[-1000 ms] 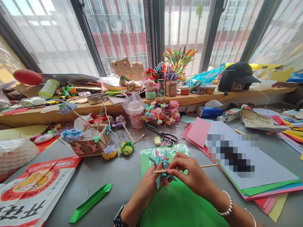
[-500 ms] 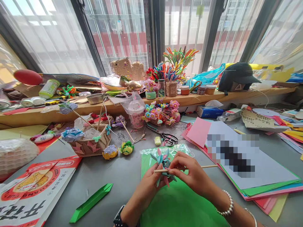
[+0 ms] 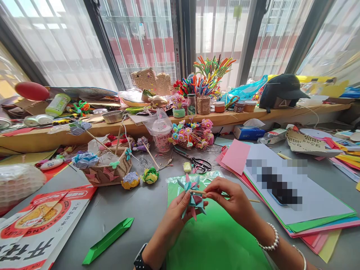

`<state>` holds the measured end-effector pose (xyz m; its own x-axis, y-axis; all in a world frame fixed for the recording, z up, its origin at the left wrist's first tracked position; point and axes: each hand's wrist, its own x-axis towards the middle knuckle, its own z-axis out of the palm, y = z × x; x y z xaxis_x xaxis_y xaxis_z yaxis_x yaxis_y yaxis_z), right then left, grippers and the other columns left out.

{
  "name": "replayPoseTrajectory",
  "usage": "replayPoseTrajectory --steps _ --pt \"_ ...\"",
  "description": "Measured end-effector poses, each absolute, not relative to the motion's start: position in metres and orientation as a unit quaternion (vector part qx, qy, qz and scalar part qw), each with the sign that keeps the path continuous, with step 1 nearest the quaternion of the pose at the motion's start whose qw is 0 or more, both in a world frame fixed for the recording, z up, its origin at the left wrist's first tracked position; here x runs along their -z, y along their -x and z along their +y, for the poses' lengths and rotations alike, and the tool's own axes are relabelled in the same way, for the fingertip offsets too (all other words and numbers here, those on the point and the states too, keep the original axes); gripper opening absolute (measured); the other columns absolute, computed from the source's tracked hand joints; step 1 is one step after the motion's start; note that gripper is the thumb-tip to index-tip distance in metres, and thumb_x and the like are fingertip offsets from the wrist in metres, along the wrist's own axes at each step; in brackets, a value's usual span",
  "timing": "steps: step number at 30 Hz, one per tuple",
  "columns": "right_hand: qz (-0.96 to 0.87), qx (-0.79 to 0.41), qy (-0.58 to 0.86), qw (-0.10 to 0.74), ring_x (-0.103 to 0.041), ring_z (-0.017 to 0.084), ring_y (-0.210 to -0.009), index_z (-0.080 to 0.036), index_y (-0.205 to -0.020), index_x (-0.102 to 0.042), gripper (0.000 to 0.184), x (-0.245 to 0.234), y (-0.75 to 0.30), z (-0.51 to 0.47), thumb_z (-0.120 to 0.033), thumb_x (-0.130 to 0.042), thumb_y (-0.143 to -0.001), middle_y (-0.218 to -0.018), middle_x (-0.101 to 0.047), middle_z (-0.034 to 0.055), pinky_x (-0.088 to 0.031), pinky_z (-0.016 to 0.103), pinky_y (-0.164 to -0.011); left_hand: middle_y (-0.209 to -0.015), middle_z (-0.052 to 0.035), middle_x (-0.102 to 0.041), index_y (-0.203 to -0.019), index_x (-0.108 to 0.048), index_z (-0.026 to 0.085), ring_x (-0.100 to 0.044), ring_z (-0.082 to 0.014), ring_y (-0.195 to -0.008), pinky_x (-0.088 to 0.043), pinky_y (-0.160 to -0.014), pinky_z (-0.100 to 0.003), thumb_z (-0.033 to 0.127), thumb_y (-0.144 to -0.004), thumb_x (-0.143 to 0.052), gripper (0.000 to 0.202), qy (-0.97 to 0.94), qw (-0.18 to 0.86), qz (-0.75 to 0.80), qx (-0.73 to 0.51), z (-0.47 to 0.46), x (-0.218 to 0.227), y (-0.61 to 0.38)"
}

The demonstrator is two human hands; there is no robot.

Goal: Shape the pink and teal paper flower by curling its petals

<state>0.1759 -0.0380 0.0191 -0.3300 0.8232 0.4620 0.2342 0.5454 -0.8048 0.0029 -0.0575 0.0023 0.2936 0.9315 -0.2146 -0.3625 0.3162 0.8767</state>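
My left hand (image 3: 176, 212) is closed around the lower left side of a blue and pink folded-paper flower (image 3: 198, 205). Its pointed petals spread past the fingers on several sides. Between thumb and fingers, my right hand (image 3: 232, 198) pinches a thin wooden stick (image 3: 198, 192). The stick's near end lies across the petals, and its far end shows beyond the hand on the right. Below both hands lies a green paper sheet (image 3: 219, 240), with clear plastic wrap at its upper edge. A folded green paper strip (image 3: 108, 242) rests farther left.
Scissors (image 3: 201, 165) and a cardboard box of paper flowers (image 3: 112, 174) are behind my hands. To the right lies a stack of coloured paper (image 3: 317, 202) with a blurred patch. A printed paper bag (image 3: 39, 228) is at left. Craft items crowd the wooden ledge (image 3: 157, 123).
The stick's near end has shifted right and up, from over my left fingers onto the petals. My right fingers have drawn slightly right, uncovering more of the flower.
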Motion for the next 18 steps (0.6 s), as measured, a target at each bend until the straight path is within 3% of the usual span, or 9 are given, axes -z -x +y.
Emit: replayPoseTrajectory --steps 18 --pt "-0.778 -0.339 0.356 0.392 -0.052 0.012 -0.064 -0.017 -0.08 -0.065 0.011 -0.0203 -0.1767 -0.0379 -0.023 -0.056 -0.081 -0.074 -0.056 0.0026 -0.041 0.022 -0.054 -0.077 -0.005 -0.068 -0.087 -0.064 0.014 -0.065 -0.0194 -0.072 -0.047 -0.07 -0.029 0.043 -0.07 -0.063 0.033 -0.363 0.718 0.375 -0.46 -0.057 0.0027 -0.0041"
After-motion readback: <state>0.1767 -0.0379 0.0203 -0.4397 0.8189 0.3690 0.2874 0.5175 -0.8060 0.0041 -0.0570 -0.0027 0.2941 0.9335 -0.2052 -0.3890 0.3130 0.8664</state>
